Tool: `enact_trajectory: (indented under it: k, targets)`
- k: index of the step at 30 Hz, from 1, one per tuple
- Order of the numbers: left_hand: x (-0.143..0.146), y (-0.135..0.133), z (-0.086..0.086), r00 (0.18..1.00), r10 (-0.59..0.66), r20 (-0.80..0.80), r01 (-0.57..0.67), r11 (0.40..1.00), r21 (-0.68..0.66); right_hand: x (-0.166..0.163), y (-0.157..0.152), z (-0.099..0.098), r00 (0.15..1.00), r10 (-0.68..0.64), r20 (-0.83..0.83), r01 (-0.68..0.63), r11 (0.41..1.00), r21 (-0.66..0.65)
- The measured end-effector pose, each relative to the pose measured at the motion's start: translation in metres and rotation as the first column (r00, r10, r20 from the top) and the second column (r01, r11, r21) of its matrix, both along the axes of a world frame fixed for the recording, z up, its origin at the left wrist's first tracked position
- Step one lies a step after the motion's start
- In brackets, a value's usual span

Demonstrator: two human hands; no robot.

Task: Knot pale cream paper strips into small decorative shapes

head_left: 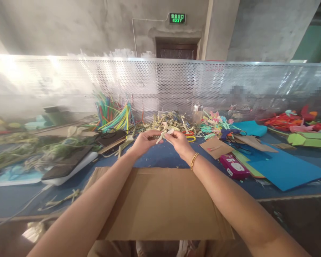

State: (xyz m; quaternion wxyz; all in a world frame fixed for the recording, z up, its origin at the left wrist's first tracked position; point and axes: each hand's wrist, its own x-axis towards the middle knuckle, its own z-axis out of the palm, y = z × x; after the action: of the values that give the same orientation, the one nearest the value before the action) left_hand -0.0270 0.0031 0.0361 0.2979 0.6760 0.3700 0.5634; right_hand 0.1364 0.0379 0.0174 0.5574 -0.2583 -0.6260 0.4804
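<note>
Both hands meet over the far side of the blue tabletop [160,157], in the middle of the view. My left hand [147,142] pinches one side of a pale, ribbon-like strip [162,135] that looks folded or knotted. On its other side, my right hand [179,142] grips the same strip between thumb and fingers. A loose end hangs down between them. Just behind lies a heap of dry, pale green strips [173,120]. Below my forearms, a flat cardboard sheet [167,203] rests over my lap and the table's near edge.
Coloured pipe cleaners [113,116] stand at the back left, near a dark tablet-like slab [68,166]. Right of my hands are a purple packet [234,166], blue paper [286,169] and a lidded jar [197,113]. A perforated metal screen [173,82] borders the back.
</note>
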Motion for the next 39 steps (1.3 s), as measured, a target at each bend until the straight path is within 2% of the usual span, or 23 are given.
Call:
enact_trajectory:
  k: [5,10,14,17,22,28,34,36,39]
  targets:
    - [0.007,0.001,-0.005,0.992,0.126,-0.001,-0.126,0.991,0.045,-0.005,-0.006,0.0,0.996,-0.063,-0.07,0.061,0.998,-0.031]
    - [0.01,-0.001,-0.003,0.988,0.133,0.085,-0.132,0.991,-0.011,-0.008,-0.011,-0.002,0.998,-0.058,-0.029,0.057,0.998,-0.035]
    - [0.008,-0.001,-0.002,0.983,0.091,0.162,-0.078,0.993,-0.084,-0.005,-0.01,-0.002,0.994,-0.094,0.054,0.088,0.99,0.11]
    - [0.004,0.0,-0.003,0.968,0.116,0.221,-0.093,0.989,-0.111,-0.004,-0.01,-0.001,0.983,-0.144,0.112,0.115,0.966,0.23]
    - [-0.003,0.007,-0.004,0.942,0.128,0.309,-0.087,0.986,-0.142,-0.003,-0.018,0.006,0.995,-0.078,0.066,0.053,0.946,0.32]
    - [-0.007,0.01,-0.006,0.943,0.159,0.291,-0.114,0.98,-0.164,0.0,-0.024,0.011,0.983,-0.131,0.13,0.049,0.865,0.499]
    - [-0.005,0.008,-0.007,0.954,0.174,0.246,-0.137,0.978,-0.16,0.001,-0.025,0.013,0.966,-0.251,0.066,0.172,0.811,0.559]
    - [-0.004,0.008,-0.007,0.958,0.184,0.222,-0.151,0.976,-0.158,0.001,-0.024,0.013,0.972,-0.231,0.042,0.171,0.82,0.546]
    - [-0.003,0.007,-0.005,0.962,0.208,0.175,-0.183,0.972,-0.147,-0.001,-0.02,0.009,0.982,-0.168,0.083,0.11,0.874,0.474]
